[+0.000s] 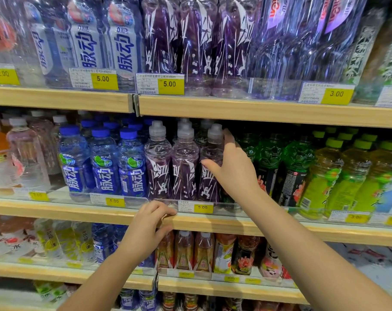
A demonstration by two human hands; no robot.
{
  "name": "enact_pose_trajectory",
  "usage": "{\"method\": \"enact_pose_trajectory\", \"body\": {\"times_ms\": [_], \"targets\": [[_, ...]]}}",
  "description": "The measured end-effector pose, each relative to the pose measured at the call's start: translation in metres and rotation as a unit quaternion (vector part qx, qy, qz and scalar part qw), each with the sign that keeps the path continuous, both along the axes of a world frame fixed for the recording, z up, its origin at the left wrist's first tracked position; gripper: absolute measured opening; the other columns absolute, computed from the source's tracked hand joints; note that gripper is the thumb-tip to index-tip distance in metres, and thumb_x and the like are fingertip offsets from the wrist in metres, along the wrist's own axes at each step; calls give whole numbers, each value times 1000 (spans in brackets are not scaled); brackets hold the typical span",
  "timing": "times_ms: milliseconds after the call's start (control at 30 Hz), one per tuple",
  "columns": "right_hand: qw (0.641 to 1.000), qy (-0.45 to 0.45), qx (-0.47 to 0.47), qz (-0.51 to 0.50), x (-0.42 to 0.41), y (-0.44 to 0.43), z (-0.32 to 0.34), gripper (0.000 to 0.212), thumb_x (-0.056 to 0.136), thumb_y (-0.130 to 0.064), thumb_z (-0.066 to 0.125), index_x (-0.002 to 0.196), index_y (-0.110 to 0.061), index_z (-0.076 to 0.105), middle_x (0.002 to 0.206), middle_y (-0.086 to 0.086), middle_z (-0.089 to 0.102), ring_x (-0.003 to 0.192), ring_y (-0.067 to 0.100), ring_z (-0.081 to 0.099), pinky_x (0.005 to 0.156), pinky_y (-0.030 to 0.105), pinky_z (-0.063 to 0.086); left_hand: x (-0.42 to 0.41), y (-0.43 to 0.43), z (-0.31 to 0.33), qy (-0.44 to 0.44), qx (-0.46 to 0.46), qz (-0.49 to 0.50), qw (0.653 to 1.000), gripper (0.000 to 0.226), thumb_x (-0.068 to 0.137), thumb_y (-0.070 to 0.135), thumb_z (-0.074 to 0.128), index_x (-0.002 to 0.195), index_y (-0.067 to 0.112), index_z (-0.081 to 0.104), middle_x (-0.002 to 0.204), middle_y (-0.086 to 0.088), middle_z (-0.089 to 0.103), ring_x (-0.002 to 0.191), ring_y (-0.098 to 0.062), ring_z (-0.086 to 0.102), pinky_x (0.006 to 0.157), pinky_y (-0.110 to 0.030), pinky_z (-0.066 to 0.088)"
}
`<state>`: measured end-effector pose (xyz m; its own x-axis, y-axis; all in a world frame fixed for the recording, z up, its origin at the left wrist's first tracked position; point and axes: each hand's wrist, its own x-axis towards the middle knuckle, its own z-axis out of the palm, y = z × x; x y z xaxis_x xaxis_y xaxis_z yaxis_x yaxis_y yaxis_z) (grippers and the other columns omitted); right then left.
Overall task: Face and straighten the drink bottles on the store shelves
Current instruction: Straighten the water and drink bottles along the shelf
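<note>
My right hand (233, 169) is curled round a clear purple-tinted plastic drink bottle with a grey sports cap (208, 187). The thumb lies across its front label and the fingers reach round its right side towards the neck. That bottle stands upright at the front edge of the pale wooden middle shelf (78, 213). It is the rightmost of three matching purple bottles (159, 167), just above a yellow 5.00 price tag (203, 207). Green bottles with dark labels (270, 169) stand just beside it on the right. My left hand (145, 232) pinches the shelf's front edge, fingers curled over the top, thumb beneath.
</note>
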<state>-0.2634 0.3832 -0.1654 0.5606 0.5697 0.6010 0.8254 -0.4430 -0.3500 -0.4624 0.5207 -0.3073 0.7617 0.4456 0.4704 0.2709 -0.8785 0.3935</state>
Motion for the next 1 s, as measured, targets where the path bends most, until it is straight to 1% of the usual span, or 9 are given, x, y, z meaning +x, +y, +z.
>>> {"method": "enact_pose_trajectory", "body": {"times_ms": [100, 200, 300, 400, 500, 667, 733, 833, 1000], "targets": [[1000, -17, -9, -6, 0, 1, -4, 97, 92, -59, 65, 161, -12, 16, 109, 10, 58, 93, 31, 67, 66, 37, 50, 0, 0, 0, -1, 3, 0, 1000, 37, 85, 29, 75, 117, 41, 59, 112, 25, 48, 105, 0, 43, 90, -23, 40], [1000, -18, -6, 0, 2, 2, -5, 101, 92, -59, 65, 163, -15, 9, 119, 13, 61, 92, 32, 67, 68, 39, 53, -1, -1, 1, 1, 4, 1, 1000, 37, 85, 28, 75, 117, 41, 59, 112, 25, 48, 105, -1, 43, 90, -23, 39], [1000, -4, 1, 7, 3, 3, -5, 103, 92, -58, 66, 163, -16, 6, 122, 15, 61, 88, 31, 68, 62, 36, 49, -1, -1, 2, 5, 5, 3, 1000, 38, 85, 26, 76, 117, 40, 60, 112, 23, 48, 105, -3, 44, 89, -23, 39], [1000, -12, -2, -6, 1, 2, -7, 94, 92, -59, 65, 160, -12, 19, 110, 6, 57, 85, 29, 63, 61, 35, 43, -1, -3, 2, 7, 7, 5, 1000, 38, 85, 24, 75, 117, 39, 60, 112, 22, 48, 105, -4, 44, 89, -25, 39], [1000, -14, -11, -13, 1, 2, -8, 81, 93, -59, 65, 148, -6, 37, 110, 11, 60, 92, 31, 65, 62, 35, 42, -2, -5, 4, 12, 11, 6, 1000, 38, 86, 24, 74, 118, 38, 60, 113, 21, 48, 106, -4, 44, 91, -25, 39], [1000, -4, -3, 5, -4, -1, -4, 92, 94, -51, 68, 160, -12, 18, 118, 11, 55, 93, 31, 64, 63, 36, 46, -4, -7, 7, 21, 12, 5, 1000, 39, 87, 23, 73, 120, 38, 59, 115, 21, 48, 108, -4, 43, 92, -22, 38], [1000, -12, -10, 4, -6, -4, -3, 78, 95, -47, 69, 153, -11, 29, 122, 11, 54, 88, 29, 62, 59, 34, 46, -5, -8, 9, 24, 10, 6, 1000, 40, 87, 22, 73, 121, 38, 58, 116, 21, 48, 110, -4, 43, 94, -23, 38], [998, -51, -31, 1, -9, -12, -6, 56, 97, -41, 68, 135, -12, 41, 117, 9, 53, 67, 22, 51, 45, 26, 30, -5, -11, 11, 29, 17, 8, 999, 41, 87, 20, 71, 122, 37, 58, 117, 20, 48, 110, -6, 43, 95, -26, 40], [994, -99, -51, 4, -13, -32, -12, 65, 99, -39, 63, 151, -14, 33, 140, 7, 45, 66, 22, 55, 42, 25, 29, -8, -18, 10, 56, 66, 6, 996, 44, 89, 20, 68, 131, 29, 57, 124, 12, 49, 114, -11, 45, 98, -30, 43]]}}
